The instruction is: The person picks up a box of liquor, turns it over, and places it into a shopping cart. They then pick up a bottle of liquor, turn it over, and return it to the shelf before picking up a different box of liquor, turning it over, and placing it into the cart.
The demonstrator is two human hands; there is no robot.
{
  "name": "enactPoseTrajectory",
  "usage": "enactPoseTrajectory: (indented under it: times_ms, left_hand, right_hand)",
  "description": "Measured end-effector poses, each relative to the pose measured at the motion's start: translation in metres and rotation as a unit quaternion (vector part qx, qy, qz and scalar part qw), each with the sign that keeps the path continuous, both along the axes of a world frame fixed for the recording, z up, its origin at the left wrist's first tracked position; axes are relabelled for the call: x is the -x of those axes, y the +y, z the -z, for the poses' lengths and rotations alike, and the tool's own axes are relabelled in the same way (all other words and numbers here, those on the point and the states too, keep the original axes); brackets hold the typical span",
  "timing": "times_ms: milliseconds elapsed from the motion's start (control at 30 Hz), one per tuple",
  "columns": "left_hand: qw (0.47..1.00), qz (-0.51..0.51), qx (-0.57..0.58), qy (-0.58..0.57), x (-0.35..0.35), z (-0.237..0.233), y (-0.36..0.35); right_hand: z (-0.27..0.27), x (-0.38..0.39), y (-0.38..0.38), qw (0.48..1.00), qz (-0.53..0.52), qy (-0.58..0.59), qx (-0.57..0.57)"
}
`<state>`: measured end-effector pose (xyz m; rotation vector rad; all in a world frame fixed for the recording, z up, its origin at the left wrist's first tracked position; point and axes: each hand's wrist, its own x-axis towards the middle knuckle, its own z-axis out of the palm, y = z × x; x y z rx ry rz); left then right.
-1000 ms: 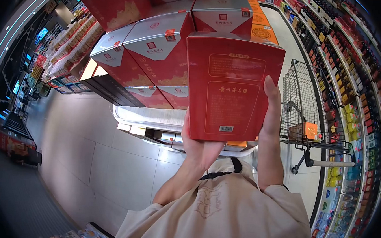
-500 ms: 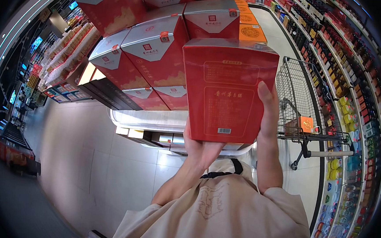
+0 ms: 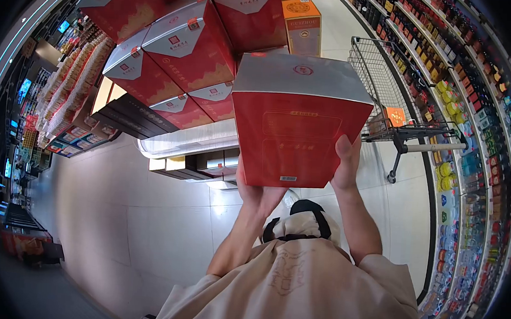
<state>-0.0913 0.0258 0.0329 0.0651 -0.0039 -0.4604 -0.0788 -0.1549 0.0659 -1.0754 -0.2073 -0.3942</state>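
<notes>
Between my two hands is a red gift box (image 3: pixel 300 133) with a silver-grey top, tilted so that both its top and its printed back face show. A barcode sits near the lower edge of that face. My left hand (image 3: pixel 259 192) supports the box from below at its left corner, most of its fingers hidden underneath. On the right side my right hand (image 3: pixel 346 163) grips the edge, thumb on the printed face, other fingers out of sight behind. Matching red boxes (image 3: pixel 183 51) are stacked just beyond, to the left of the held one.
A wire shopping cart (image 3: pixel 379 79) with an orange box (image 3: pixel 395 116) in it stands to the right. Shelves of bottles (image 3: pixel 451 72) curve along the right side. Orange boxes (image 3: pixel 301 17) stand behind the display platform (image 3: pixel 189 138). Pale floor tiles (image 3: pixel 168 224) spread at the left.
The box has tipped, so more of its silver top shows, and both hands have moved with it. The stack and cart have shifted left and up in view.
</notes>
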Motion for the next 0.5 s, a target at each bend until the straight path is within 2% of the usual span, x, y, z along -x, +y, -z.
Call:
enactPoseTrajectory:
  times_ms: [100,267,500]
  left_hand:
    - [0.999,0.03,0.012,-0.006,0.022,0.02,-0.002]
    - [0.997,0.065,0.025,-0.026,0.054,0.035,-0.014]
    - [0.996,0.091,-0.023,0.009,0.082,0.043,-0.044]
  right_hand:
    - [0.02,0.033,-0.009,0.999,0.032,0.017,0.021]
    - [0.023,0.083,-0.019,0.997,0.055,0.038,0.038]
    - [0.034,0.116,-0.051,0.993,0.092,0.045,0.063]
